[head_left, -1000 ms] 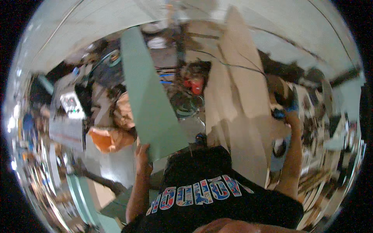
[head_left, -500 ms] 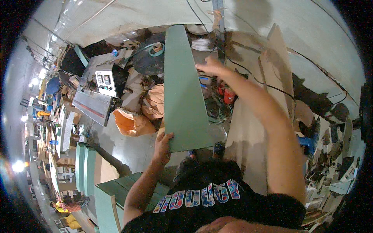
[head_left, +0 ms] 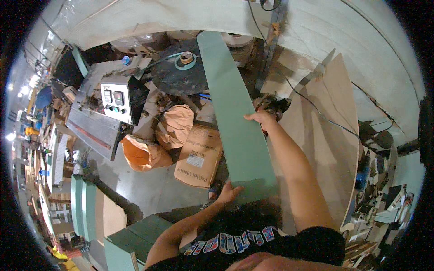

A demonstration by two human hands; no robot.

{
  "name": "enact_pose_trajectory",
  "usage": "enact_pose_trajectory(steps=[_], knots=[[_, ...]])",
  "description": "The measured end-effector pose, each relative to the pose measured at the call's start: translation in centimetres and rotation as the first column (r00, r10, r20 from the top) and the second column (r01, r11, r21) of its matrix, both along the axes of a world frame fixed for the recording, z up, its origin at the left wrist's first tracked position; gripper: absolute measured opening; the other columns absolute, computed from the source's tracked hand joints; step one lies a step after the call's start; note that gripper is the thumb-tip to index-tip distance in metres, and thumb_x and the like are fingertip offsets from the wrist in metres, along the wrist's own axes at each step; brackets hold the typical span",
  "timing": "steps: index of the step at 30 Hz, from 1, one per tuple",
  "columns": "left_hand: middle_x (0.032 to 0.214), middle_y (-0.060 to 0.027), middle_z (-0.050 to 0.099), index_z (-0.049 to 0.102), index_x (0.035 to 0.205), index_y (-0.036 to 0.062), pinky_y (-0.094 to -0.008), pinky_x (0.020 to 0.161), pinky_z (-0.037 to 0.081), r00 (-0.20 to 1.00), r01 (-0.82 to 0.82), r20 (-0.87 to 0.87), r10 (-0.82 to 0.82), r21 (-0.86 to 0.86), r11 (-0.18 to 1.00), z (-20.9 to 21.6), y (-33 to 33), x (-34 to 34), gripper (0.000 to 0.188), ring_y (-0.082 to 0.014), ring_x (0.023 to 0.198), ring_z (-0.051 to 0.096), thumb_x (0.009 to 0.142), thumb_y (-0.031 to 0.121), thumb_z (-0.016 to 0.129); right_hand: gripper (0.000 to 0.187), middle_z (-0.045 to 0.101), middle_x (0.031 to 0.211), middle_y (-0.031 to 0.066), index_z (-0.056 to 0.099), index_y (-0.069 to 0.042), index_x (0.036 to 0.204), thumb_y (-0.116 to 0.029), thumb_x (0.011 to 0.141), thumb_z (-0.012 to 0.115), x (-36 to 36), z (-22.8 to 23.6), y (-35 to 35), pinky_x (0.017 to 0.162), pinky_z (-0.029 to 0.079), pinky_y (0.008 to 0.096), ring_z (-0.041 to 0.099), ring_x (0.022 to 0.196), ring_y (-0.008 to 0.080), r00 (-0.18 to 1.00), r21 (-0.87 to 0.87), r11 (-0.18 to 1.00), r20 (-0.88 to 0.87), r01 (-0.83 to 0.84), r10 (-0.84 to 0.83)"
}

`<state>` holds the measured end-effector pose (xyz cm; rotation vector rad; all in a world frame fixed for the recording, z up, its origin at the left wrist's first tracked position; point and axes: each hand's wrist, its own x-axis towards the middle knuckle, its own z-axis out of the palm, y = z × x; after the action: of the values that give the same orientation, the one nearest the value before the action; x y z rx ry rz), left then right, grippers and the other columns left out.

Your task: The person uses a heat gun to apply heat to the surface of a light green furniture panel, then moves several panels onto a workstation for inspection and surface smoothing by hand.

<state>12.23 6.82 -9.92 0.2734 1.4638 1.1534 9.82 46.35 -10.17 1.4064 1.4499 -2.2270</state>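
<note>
A long green board (head_left: 239, 122) with a rounded far end stretches away from my body, tilted a little to the left. My left hand (head_left: 229, 193) grips its near left corner, thumb lying on the top face. Farther along, my right hand (head_left: 262, 119) holds the right edge, with the thumb on top and the other fingers hidden beneath. Beyond the board's left side lies a roll of green edge band (head_left: 184, 61) on a round black disc (head_left: 174, 81).
Left of the board are a control box (head_left: 118, 100) with knobs, an open paper sack (head_left: 142, 153) and a flat brown sack (head_left: 199, 156). Green panels (head_left: 131, 239) are stacked at lower left. A large brown sheet (head_left: 325, 131) leans at right, with a cable (head_left: 321, 110) across it.
The board's near end has swung right, so it slants now. My right hand slid nearer along the edge, and my left hand moved right with the corner. The flat brown sack came into view.
</note>
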Motion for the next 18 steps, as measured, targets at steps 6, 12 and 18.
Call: enact_pose_trajectory(steps=[6,12,18], knots=[[0.129,-0.0149,0.064,0.052,0.140,0.0004,-0.0432,0.095,0.055,0.980,0.111,0.129,-0.149,0.263,0.958,-6.1,3.7,-3.6,0.059,-0.0254,0.115,0.063,0.093,0.024,0.079,0.050,0.073,0.119,0.0112,0.067,0.000,0.129,-0.018,0.086,0.085,3.2,1.1,-3.0,0.095,0.054,0.0442,0.069,0.108,0.0262,0.999,0.295,0.956,0.028,0.008,-0.017],[0.129,-0.0119,0.066,0.058,0.138,0.0040,-0.0476,0.095,0.055,0.912,-0.194,0.384,0.143,0.099,0.976,-8.7,13.9,-11.8,0.064,-0.0276,0.115,0.064,0.087,0.031,0.086,0.044,0.074,0.117,0.0071,0.070,0.000,0.124,-0.013,0.085,0.086,7.6,4.6,-9.7,0.095,0.051,0.0393,0.067,0.107,0.0196,0.989,0.206,0.979,0.145,-0.017,-0.014],[0.121,-0.0162,0.066,0.052,0.137,-0.0050,-0.0549,0.088,0.057,0.897,-0.280,0.383,0.222,0.102,0.954,-8.1,23.6,-24.3,0.075,-0.0303,0.109,0.066,0.084,0.033,0.089,0.038,0.073,0.109,0.0057,0.070,0.000,0.119,-0.005,0.084,0.083,14.0,2.6,-16.7,0.094,0.053,0.0389,0.066,0.102,0.0183,0.980,0.357,0.934,0.189,-0.008,-0.064]])
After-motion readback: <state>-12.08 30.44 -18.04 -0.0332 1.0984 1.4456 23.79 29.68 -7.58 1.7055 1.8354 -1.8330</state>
